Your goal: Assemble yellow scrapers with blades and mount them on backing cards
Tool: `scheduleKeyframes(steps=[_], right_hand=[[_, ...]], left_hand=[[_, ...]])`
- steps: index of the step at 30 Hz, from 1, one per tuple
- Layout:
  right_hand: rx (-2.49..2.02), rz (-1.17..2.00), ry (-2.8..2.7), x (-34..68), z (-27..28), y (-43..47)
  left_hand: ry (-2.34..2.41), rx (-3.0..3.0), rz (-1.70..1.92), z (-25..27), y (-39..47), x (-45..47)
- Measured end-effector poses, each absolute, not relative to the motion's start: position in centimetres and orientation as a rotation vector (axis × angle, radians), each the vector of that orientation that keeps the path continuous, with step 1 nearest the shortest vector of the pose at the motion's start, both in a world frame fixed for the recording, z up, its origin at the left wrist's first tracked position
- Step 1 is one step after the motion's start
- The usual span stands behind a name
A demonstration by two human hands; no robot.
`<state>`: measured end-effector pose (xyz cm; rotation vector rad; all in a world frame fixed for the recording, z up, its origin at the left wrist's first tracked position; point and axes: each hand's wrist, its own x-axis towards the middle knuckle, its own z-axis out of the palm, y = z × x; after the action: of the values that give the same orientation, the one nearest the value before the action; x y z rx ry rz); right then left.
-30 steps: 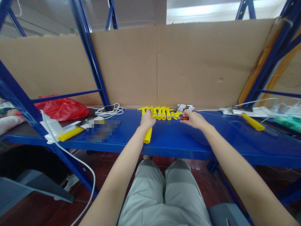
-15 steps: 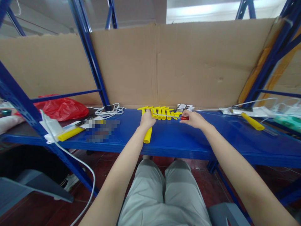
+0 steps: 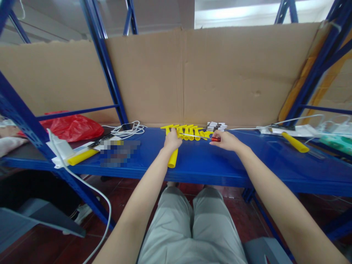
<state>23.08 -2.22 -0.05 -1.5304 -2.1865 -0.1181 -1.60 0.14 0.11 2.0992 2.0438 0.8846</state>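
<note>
My left hand (image 3: 172, 141) is closed around a yellow T-shaped tool, whose tubular handle (image 3: 173, 158) sticks out toward the front edge of the blue shelf (image 3: 198, 157). My right hand (image 3: 227, 140) grips a screwdriver (image 3: 216, 139) by its red handle. Its thin metal shaft runs left, and the tip ends at my left fingers, where the contact is hidden. Behind the shaft, several yellow T-shaped tools (image 3: 187, 132) stand in a row. Small yellow pieces (image 3: 205, 134) lie to the right of that row. A stack of white and black pieces (image 3: 215, 126) sits behind my right hand.
A cardboard panel (image 3: 220, 73) closes off the back, between blue rack posts (image 3: 110, 69). Left are a coiled white cable (image 3: 132, 128), a red plastic bag (image 3: 66, 126) and a yellow-handled tool (image 3: 82, 156). Another yellow tube (image 3: 295, 142) lies right. A co-worker's arm (image 3: 11, 145) shows far left.
My hands stay nearly in place; the screwdriver handle shows slightly more in my right fingers. At the far left, the co-worker's arm and hand have shifted.
</note>
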Motion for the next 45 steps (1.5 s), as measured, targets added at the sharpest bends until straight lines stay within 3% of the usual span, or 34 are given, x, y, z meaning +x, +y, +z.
scheduleKeyframes(steps=[6,16,27,45], right_hand=[[-1.545,-0.227,-2.215,23.1,0.0,-2.3],[-1.536,-0.145,-2.218,22.8,0.2,-2.6],[-1.497,-0.447,-2.184,23.2,0.1,-2.5],[-1.578,-0.249,-2.252,22.5,0.5,-3.2]], left_hand=[[2.054,2.078,0.88,0.3,-0.3,-1.5],[2.042,2.096,0.894,0.2,0.0,-1.6],[2.031,2.152,0.887,-0.1,0.4,-1.7],[2.041,2.157,0.874,0.1,0.0,-1.7]])
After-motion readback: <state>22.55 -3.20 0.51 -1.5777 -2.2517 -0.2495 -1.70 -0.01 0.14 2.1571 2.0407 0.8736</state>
